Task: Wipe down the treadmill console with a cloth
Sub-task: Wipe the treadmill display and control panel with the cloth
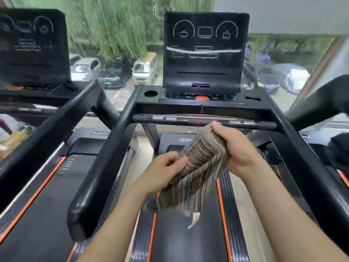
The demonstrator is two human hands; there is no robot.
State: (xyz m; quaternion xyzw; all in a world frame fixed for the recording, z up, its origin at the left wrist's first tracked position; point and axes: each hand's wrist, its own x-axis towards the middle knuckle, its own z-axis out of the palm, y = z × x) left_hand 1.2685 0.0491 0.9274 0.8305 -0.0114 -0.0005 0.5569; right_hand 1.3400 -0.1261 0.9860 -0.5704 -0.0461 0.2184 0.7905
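Note:
A brown striped cloth (198, 167) hangs between both hands above the treadmill belt (181, 239). My left hand (162, 171) pinches its left edge and my right hand (238, 148) grips its upper right part. The black treadmill console (204, 72) stands ahead and above the hands, its dark screen (205, 38) upright with white dial graphics. An orange stop button (201, 98) sits below the screen. The hands are just below the front crossbar (188, 118), apart from the console.
Black side handrails (98, 167) (302, 163) flank me. A round cup holder (150, 93) is left of the button panel. A second treadmill with its own console (32, 48) stands to the left. A window beyond shows parked cars and greenery.

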